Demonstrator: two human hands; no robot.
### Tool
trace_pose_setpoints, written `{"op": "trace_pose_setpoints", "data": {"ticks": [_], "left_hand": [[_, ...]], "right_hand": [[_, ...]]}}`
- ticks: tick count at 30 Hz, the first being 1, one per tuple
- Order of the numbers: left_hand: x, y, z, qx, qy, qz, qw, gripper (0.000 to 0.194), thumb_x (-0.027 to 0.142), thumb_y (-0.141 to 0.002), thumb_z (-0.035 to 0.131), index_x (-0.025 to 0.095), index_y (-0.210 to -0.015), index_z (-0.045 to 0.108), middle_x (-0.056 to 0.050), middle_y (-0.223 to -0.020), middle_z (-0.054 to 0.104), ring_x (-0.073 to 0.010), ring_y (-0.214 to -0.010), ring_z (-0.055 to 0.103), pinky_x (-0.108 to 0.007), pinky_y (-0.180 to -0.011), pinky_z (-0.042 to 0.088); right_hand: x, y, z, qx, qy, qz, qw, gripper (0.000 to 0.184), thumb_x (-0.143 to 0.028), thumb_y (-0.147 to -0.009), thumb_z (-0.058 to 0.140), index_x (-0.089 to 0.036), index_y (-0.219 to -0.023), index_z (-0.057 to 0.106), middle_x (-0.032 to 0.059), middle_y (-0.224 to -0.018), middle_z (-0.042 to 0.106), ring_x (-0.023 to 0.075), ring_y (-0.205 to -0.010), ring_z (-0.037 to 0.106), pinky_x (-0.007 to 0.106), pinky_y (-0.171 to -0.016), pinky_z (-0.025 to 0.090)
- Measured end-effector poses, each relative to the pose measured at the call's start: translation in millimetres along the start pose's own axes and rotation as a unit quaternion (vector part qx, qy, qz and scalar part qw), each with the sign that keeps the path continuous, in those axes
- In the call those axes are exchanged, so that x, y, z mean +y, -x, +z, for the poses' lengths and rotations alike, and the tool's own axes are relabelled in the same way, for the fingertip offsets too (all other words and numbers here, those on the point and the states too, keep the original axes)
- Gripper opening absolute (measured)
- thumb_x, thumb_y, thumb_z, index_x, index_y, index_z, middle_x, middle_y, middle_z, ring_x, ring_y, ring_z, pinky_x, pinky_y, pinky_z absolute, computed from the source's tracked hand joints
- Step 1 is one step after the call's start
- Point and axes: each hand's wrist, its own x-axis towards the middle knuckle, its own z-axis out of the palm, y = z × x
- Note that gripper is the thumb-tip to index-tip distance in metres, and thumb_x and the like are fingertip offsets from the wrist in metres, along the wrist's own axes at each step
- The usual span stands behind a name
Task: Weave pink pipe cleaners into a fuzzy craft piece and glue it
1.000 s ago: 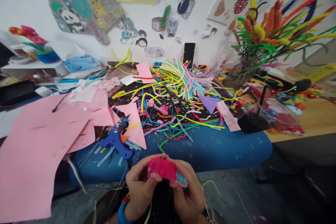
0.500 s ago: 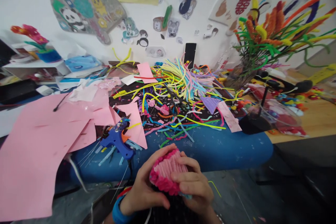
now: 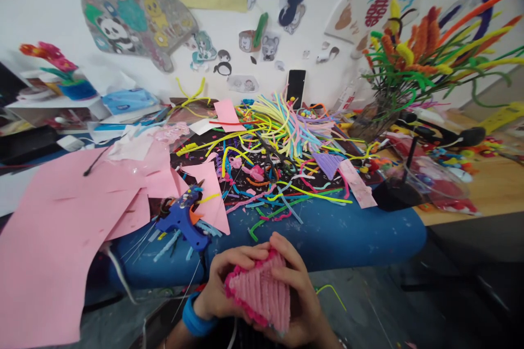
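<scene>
Between my two hands, just off the table's front edge, is a pink wedge-shaped pipe-cleaner piece [image 3: 262, 290]. Its ribbed light-pink face is turned up toward me, with a bumpy hot-pink border along its left and top. My left hand [image 3: 231, 278], with a blue band at the wrist, wraps its left side. On the right and top edge, my right hand [image 3: 301, 294] grips it with bent fingers. The underside is hidden. A blue glue gun [image 3: 184, 222] lies on the table to the left of my hands.
Loose pipe cleaners [image 3: 286, 131] and scissors [image 3: 270, 166] cover the middle of the blue table [image 3: 327, 240]. Pink sheets [image 3: 61, 229] overhang at left. At the right stand a vase of pipe-cleaner flowers [image 3: 372, 114] and a black stand [image 3: 397, 191]. A phone [image 3: 295, 87] leans on the wall.
The pink piece has been turned so its ribbed face shows more fully. My right fingers have shifted from across that face to its top and right edge; my left fingers now curl over its top.
</scene>
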Motion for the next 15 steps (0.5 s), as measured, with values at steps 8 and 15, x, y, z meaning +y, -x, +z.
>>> {"op": "trace_pose_setpoints", "data": {"ticks": [8, 15], "left_hand": [[6, 20, -17.9, 0.003, -0.122, 0.052, 0.991, 0.085, 0.058, -0.049, 0.087, 0.031, -0.126, 0.065, -0.014, -0.127, 0.067, -0.0378, -0.120, 0.060, -0.050, -0.101, 0.049], [15, 22, -18.5, 0.068, -0.133, 0.020, 0.989, 0.061, 0.058, -0.058, 0.083, 0.027, -0.110, 0.074, -0.011, -0.114, 0.072, -0.0350, -0.107, 0.066, -0.045, -0.091, 0.056]], "right_hand": [[-13, -19, -12, -0.169, -0.044, 0.095, 0.980, 0.075, -0.028, -0.078, 0.077, -0.026, -0.142, 0.039, 0.0156, -0.158, 0.032, 0.0307, -0.143, 0.036, 0.047, -0.110, 0.041], [-6, -26, -21, -0.265, -0.055, 0.087, 0.959, 0.108, -0.039, -0.074, 0.082, -0.024, -0.156, 0.013, 0.0177, -0.161, 0.018, 0.0292, -0.146, 0.026, 0.045, -0.111, 0.037]]}}
